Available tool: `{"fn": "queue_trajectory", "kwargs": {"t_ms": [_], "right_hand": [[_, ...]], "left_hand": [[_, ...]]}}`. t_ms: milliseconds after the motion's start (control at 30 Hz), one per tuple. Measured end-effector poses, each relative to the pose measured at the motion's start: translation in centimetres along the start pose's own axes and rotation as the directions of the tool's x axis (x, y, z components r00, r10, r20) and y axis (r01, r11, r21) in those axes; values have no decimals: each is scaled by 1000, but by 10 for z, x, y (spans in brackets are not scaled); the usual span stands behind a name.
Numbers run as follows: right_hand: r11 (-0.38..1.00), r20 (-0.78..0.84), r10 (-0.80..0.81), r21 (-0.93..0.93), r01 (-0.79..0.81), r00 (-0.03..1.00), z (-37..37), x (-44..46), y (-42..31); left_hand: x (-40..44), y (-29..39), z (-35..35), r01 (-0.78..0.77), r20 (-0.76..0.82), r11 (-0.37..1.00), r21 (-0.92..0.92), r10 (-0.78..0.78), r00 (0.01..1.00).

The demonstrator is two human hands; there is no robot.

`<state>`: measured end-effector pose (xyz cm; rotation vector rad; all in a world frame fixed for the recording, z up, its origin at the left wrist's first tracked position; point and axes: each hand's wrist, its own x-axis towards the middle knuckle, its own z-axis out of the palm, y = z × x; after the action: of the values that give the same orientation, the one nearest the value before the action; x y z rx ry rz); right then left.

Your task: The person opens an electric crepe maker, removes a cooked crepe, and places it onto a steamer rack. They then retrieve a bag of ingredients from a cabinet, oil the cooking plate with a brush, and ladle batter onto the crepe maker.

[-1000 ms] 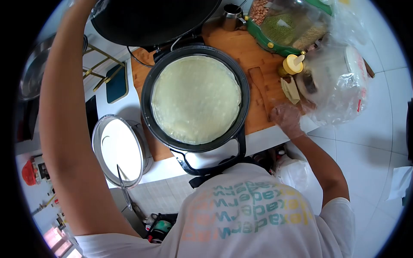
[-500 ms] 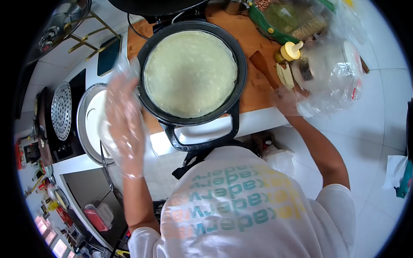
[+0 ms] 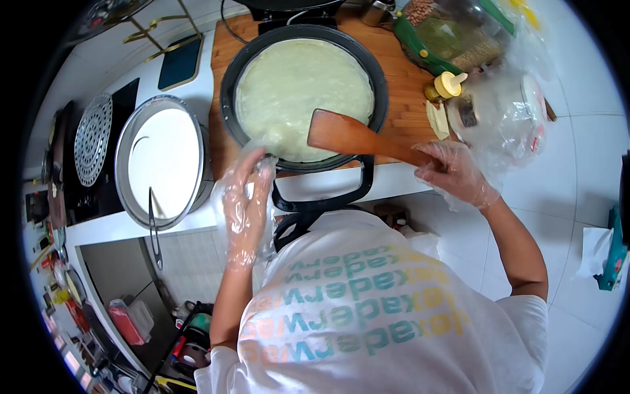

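Observation:
In the head view a large pale round pancake [image 3: 302, 85] lies in a black electric griddle [image 3: 226, 98]. My right hand [image 3: 459, 172], in a clear plastic glove, is wrapped round the handle of a wooden spatula [image 3: 348, 133]. The spatula's blade is over the pancake's near right part; whether it touches cannot be made out. My left hand [image 3: 246, 207], gloved too, is at the griddle's near left rim with its fingers bent and apart. Its fingertips are close to the pancake's edge, and I see nothing held in them.
Left of the griddle stands a metal pot [image 3: 125, 177] of white batter with a thin metal handle [image 3: 155, 236] leaning out. At the right are a yellow-capped oil bottle [image 3: 448, 85], a plastic-wrapped container [image 3: 505, 111] and a green-edged grain box [image 3: 433, 36]. The griddle's handle [image 3: 321, 202] juts over the counter edge.
My right hand has picked up the wooden spatula from the board and brought its blade over the pancake. My left hand has moved from above the batter pot to the griddle's near rim.

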<state>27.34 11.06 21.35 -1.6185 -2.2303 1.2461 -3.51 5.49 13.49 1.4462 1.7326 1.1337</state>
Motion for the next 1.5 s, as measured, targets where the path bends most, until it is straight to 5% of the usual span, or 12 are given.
{"fn": "queue_trajectory", "kwargs": {"t_ms": [100, 200, 300, 533, 633, 733, 833, 933, 1133, 1333, 1433, 1500], "right_hand": [[996, 38, -52, 75, 50, 998, 9, 0, -13], [988, 57, -74, 140, 65, 996, 17, -2, -18], [986, 42, -131, 111, 126, 990, 22, -2, -21], [975, 47, -114, -184, 121, 992, 1, 3, -15], [948, -200, -128, -311, 61, 971, -15, 19, 4], [666, -294, -210, -741, -84, 932, -24, 45, -13], [523, -265, -319, -850, -64, 910, -30, 79, 20], [411, -201, -88, -900, -149, 976, -29, 92, -2], [269, -91, -1, -959, -88, 996, -32, 110, -1], [636, 193, 356, -767, -85, 914, -55, 99, -26], [902, 194, 345, -339, -267, 918, -60, 90, 12], [914, 198, 381, -230, -335, 903, -62, 86, 32]], "left_hand": [[7, 15, 7, 223, 81, 788, -574, -216, 973], [13, 29, 11, 142, 44, 852, -503, -139, 989], [17, 35, 11, 242, 258, 854, -460, -132, 957], [17, 15, 17, 108, 8, 914, -391, -114, 993], [14, -1, 14, 160, 27, 888, -431, -165, 986], [4, -11, 9, 232, 115, 871, -434, -202, 973], [-7, -21, 10, 246, 131, 866, -434, -210, 969], [-15, -26, 6, 258, 195, 879, -401, -193, 962], [-25, -37, 7, 252, 166, 883, -396, -201, 965], [-28, -37, 8, 229, 158, 893, -388, -180, 971], [-29, -36, 10, 228, 155, 899, -375, -182, 971], [-29, -35, 12, 234, 165, 891, -389, -182, 969]]}}
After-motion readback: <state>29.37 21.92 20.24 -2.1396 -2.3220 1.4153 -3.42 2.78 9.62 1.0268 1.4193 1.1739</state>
